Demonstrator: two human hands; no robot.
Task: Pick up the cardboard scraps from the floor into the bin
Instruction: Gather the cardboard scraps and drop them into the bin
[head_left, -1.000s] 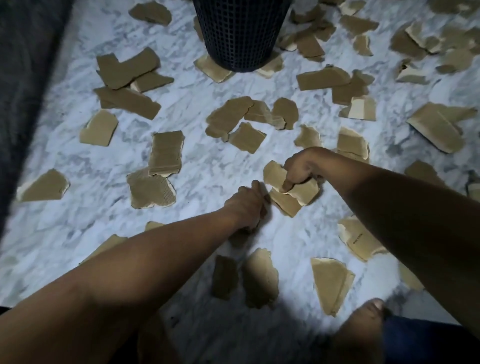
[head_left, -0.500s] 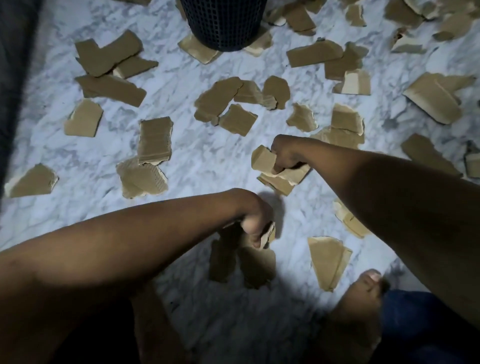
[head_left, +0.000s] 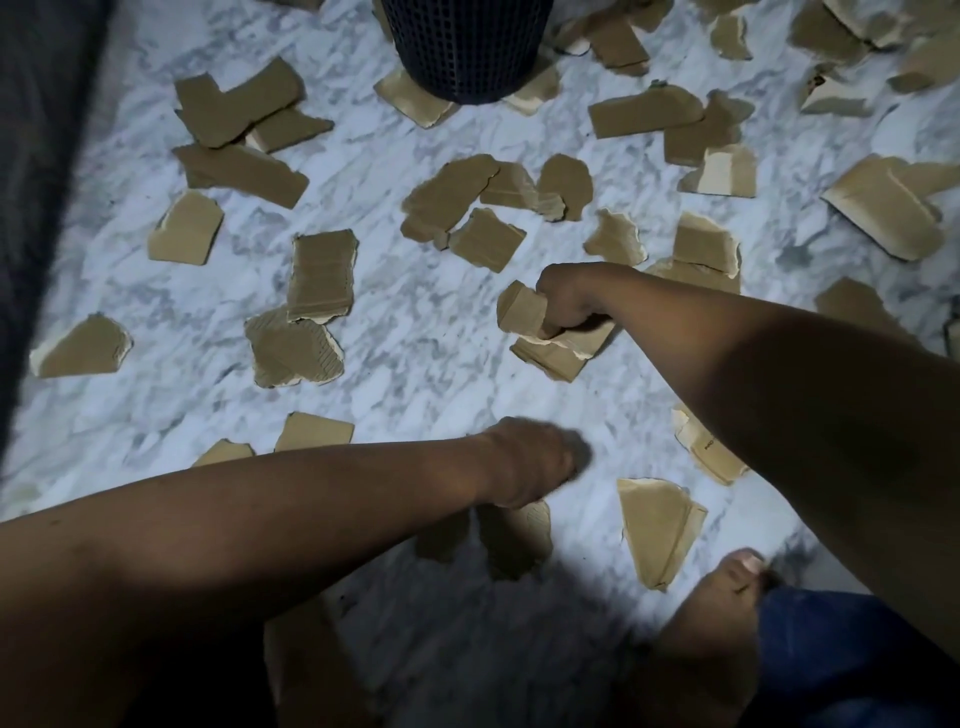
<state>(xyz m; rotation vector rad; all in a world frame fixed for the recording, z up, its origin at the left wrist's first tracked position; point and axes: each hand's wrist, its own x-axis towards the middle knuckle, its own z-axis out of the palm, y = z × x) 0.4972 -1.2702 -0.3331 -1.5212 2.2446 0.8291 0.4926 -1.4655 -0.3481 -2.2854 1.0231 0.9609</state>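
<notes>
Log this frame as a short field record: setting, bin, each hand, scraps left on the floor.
setting: marble floor, dim light
bin: dark mesh bin at top of view, standing on scraps
right hand: right hand grips a stack of cardboard scraps
left hand: left hand blurred; contents cannot be told
scraps left: many, spread across the floor
progress: far from done

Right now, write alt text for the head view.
The right hand grips a stack of cardboard scraps above a marble floor strewn with more pieces. The blurred left hand reaches across nearer the camera; a dark mesh bin stands at the top.
</notes>
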